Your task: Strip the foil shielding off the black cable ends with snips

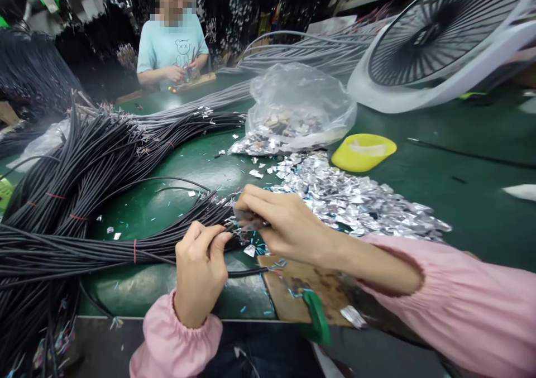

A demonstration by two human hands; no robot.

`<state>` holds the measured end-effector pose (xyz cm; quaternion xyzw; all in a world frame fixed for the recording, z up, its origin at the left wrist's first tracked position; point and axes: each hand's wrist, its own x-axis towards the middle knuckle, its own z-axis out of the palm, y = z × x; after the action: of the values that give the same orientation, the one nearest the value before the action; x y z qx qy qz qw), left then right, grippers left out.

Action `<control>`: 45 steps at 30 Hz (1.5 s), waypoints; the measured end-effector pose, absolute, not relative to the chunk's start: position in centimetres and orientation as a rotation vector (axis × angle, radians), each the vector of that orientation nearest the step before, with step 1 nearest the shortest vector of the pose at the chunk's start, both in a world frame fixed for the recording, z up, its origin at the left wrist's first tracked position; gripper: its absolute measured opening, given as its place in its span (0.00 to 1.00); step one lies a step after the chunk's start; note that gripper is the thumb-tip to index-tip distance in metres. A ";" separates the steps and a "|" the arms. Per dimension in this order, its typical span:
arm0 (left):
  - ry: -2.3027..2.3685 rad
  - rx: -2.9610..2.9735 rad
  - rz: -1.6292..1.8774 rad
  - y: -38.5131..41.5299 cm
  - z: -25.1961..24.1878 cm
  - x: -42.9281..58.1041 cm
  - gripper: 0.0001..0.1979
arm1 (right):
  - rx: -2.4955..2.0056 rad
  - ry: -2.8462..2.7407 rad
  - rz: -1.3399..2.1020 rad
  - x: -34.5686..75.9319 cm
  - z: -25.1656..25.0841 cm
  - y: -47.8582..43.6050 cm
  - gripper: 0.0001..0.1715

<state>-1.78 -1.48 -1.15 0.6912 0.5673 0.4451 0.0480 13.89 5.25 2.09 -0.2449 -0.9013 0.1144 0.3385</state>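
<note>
My left hand [200, 274] is closed in a pinch on one black cable [247, 272] close to its stripped end. My right hand [281, 223] is closed too, its fingertips pinching the foil and thin wires at that cable end. Both hands meet above the green table [460, 210], near its front edge. A big bundle of black cables [84, 199] lies to the left, its stripped ends pointing toward my hands. A heap of silver foil scraps [352, 199] lies just behind my right hand. Both my sleeves are pink.
A brown board [310, 294] with a green-handled tool [316, 316] lies under my right wrist. Behind are a clear bag of scraps [293, 110], a yellow dish [363, 152], a white fan [444, 37] and grey cables [301, 51]. Another person [173, 48] works at the far side.
</note>
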 end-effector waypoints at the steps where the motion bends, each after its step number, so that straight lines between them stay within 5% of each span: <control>1: 1.735 2.108 1.364 -1.5 -1.1 -1.7 0.09 | -0.673 -2.302 0.283 13.9 2.1 5.3 0.15; 7: 1.736 1.995 1.402 -2.0 -0.8 -1.6 0.09 | -0.915 -1.892 0.321 14.4 2.3 6.1 0.08; 15: 1.720 1.937 1.486 -2.0 -0.7 -1.6 0.08 | -0.657 -2.126 0.657 14.1 2.6 5.3 0.08; 32: 1.740 2.211 1.576 -1.8 -0.7 -1.2 0.11 | -0.641 -2.075 0.550 14.4 2.8 4.0 0.06; 39: 1.865 2.458 1.326 -1.8 -1.3 -1.0 0.21 | -0.666 -2.069 0.499 14.2 2.5 3.8 0.08; 45: 1.858 2.422 1.347 -1.8 -1.1 -0.9 0.18 | -0.689 -2.040 0.517 14.0 2.6 3.9 0.08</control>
<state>-0.91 -1.83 -1.12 0.7225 0.5542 0.4017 -0.0974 14.01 3.93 2.57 -0.2784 -0.8241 0.2088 0.4469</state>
